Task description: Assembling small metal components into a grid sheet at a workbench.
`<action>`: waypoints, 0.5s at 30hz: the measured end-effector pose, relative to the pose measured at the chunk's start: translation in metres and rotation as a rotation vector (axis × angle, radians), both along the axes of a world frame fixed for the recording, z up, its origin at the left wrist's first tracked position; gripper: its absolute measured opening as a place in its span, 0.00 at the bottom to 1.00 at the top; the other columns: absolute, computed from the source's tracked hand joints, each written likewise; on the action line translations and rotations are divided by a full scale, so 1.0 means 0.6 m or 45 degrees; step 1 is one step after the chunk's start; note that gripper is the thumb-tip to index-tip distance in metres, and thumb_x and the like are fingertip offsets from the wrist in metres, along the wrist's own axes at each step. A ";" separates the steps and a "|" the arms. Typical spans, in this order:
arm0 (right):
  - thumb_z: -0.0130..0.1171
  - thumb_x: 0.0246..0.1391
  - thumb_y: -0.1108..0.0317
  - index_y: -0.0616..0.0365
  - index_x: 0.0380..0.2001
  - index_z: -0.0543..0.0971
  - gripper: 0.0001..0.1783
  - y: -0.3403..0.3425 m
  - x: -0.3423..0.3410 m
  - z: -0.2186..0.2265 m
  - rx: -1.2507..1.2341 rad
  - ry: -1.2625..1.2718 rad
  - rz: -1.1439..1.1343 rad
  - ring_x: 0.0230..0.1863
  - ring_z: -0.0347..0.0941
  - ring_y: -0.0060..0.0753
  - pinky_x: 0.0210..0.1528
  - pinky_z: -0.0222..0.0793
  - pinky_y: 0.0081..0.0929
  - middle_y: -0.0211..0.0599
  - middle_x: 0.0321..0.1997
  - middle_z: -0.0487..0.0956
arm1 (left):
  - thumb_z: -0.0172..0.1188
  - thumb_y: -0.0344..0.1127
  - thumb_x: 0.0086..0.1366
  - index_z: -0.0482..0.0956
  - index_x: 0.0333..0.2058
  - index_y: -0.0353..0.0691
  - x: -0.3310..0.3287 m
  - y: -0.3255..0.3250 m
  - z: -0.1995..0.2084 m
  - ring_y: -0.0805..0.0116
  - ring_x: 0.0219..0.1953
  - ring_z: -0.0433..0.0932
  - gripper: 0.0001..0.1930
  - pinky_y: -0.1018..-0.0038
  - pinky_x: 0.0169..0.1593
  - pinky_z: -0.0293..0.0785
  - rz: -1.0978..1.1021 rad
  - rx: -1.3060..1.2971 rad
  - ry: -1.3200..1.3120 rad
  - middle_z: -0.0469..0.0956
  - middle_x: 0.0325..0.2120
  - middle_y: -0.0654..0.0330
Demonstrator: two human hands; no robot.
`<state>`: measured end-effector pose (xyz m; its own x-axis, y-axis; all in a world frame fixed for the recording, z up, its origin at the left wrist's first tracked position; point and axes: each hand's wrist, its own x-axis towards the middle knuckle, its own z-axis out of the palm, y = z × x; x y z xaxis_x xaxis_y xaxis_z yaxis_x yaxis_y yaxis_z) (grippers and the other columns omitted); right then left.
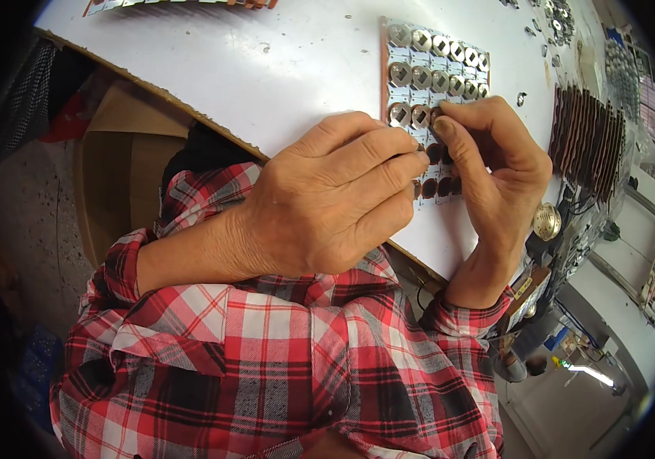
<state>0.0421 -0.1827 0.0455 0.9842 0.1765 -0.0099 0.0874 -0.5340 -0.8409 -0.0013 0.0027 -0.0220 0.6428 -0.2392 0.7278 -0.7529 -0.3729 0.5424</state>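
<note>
A flat panel (385, 69) with a brown edge lies on the white table in front of me. Its far rows carry round silver metal pieces (421, 77), each with a dark square in its middle. Dark reddish-brown discs (430, 188) show in the nearer rows, partly covered by my hands. My left hand (335, 191) is closed over the panel's near left part, fingertips bunched together; what they grip, if anything, is hidden. My right hand (499, 157) pinches thumb and forefinger at the third row, beside the seated metal pieces. Whatever lies between those fingertips is mostly covered.
Many thin brown panels (587, 145) stand in a row at the right. Loose metal pieces (560, 23) are heaped at the far right, with one stray piece (522, 99) nearer. A domed metal object (547, 222) sits beyond my right wrist. Below the table's left edge is a cardboard box (125, 115).
</note>
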 end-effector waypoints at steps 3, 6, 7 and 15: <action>0.67 0.55 0.83 0.67 0.36 0.84 0.05 -0.005 0.003 -0.002 0.018 -0.028 0.070 0.28 0.74 0.13 0.29 0.68 0.15 0.28 0.29 0.78 | 0.67 0.26 0.48 0.82 0.29 0.32 0.002 0.005 0.001 0.55 0.43 0.84 0.09 0.61 0.45 0.81 -0.012 0.040 -0.024 0.86 0.39 0.52; 0.68 0.56 0.80 0.65 0.38 0.85 0.06 -0.004 0.005 -0.006 0.015 -0.056 0.039 0.28 0.74 0.12 0.30 0.67 0.14 0.27 0.28 0.80 | 0.68 0.28 0.47 0.82 0.31 0.32 0.004 0.014 0.011 0.55 0.45 0.84 0.11 0.61 0.46 0.80 -0.036 0.097 -0.008 0.86 0.40 0.53; 0.68 0.57 0.79 0.64 0.39 0.86 0.06 0.000 0.003 0.003 -0.001 -0.003 -0.036 0.28 0.74 0.12 0.30 0.67 0.14 0.27 0.28 0.82 | 0.69 0.28 0.46 0.82 0.31 0.32 0.004 0.017 0.012 0.55 0.46 0.84 0.11 0.61 0.47 0.80 -0.045 0.130 0.038 0.86 0.40 0.53; 0.68 0.60 0.72 0.61 0.43 0.88 0.09 -0.120 0.062 -0.035 -0.218 -0.333 -0.577 0.27 0.68 0.11 0.29 0.62 0.14 0.22 0.28 0.80 | 0.71 0.29 0.45 0.83 0.33 0.33 0.002 0.014 0.004 0.55 0.48 0.83 0.14 0.61 0.49 0.80 -0.045 0.111 -0.009 0.85 0.42 0.53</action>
<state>0.0793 -0.2550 0.0247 0.9348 -0.2485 0.2536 0.0108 -0.6940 -0.7199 -0.0002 0.0111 -0.0198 0.6275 -0.3245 0.7078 -0.7703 -0.3913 0.5035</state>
